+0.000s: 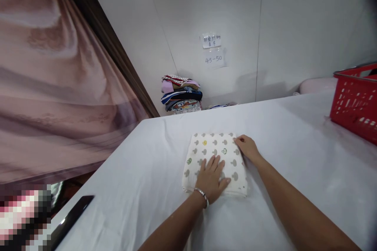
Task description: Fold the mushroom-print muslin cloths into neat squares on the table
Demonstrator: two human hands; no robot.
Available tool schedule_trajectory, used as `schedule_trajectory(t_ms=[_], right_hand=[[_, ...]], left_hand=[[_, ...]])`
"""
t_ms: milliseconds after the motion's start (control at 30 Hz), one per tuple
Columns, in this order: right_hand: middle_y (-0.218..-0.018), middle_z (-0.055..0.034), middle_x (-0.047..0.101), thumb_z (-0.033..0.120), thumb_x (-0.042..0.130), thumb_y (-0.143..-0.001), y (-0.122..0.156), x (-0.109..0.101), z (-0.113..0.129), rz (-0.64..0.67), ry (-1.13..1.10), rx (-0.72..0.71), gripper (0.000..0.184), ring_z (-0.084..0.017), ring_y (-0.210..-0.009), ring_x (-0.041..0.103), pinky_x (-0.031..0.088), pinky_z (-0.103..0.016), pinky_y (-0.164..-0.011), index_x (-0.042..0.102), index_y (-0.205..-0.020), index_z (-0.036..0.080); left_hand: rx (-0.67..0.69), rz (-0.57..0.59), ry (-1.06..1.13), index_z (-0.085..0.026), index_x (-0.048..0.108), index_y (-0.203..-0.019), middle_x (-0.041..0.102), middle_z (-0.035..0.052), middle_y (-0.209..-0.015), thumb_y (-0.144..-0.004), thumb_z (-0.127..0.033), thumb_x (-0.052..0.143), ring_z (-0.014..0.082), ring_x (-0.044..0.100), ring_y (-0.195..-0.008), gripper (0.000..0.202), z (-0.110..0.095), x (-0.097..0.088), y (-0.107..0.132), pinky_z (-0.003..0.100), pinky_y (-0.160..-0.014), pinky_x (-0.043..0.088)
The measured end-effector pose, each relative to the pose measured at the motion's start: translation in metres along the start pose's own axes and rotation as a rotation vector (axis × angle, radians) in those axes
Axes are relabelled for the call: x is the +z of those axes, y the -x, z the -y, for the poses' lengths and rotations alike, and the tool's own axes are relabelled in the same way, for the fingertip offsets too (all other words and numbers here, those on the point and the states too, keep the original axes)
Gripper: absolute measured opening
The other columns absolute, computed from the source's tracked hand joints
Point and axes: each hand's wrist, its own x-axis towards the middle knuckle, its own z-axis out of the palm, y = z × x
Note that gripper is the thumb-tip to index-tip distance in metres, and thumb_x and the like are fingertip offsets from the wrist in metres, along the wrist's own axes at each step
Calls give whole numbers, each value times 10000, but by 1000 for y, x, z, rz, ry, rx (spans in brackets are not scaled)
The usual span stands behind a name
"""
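Note:
A folded white cloth (218,141) printed with grey mushrooms, and a few yellow and green ones, lies on the white-covered table. My left hand (211,180) rests flat on its near middle part, fingers spread, a silver bangle on the wrist. At the cloth's far right corner is my right hand (247,147), with thumb and forefinger pinched together on the edge. The cloth forms a rough square of several layers, whose edges show at the near side.
A red plastic basket (356,104) stands at the table's right side. Folded clothes (182,94) are stacked beyond the far edge, against the wall with handwritten paper notes (212,49). A pink curtain (64,78) hangs at left. A dark flat object (72,219) lies near left.

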Motion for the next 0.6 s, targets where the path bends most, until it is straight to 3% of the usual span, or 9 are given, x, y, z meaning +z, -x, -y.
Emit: schedule_trajectory(t_ms=[200, 433, 600], right_hand=[[-663, -10, 631, 454, 562, -673, -3, 3, -2, 43, -26, 4, 249, -162, -621, 552, 384, -266, -569, 589, -665, 207], [-591, 3, 588, 389, 555, -649, -12, 3, -10, -5, -75, 62, 208, -147, -582, 525, 385, -251, -542, 561, -594, 189], [-577, 7, 584, 451, 521, -678, -12, 3, -13, 15, -68, 60, 279, -138, -554, 515, 382, -247, -524, 566, -593, 190]], left_hand=[[11, -20, -22, -242, 283, -1373, 234, 21, -1463, -873, -542, 298, 231, 179, -1343, 583, 1, 2, 0, 482, -1098, 155], [16, -30, -11, -248, 294, -1367, 246, 18, -1459, -877, -540, 296, 230, 181, -1342, 571, 1, 0, 0, 488, -1097, 161], [26, -26, -11, -249, 279, -1375, 250, 19, -1457, -879, -534, 296, 230, 182, -1342, 572, 2, 1, 0, 488, -1097, 163]])
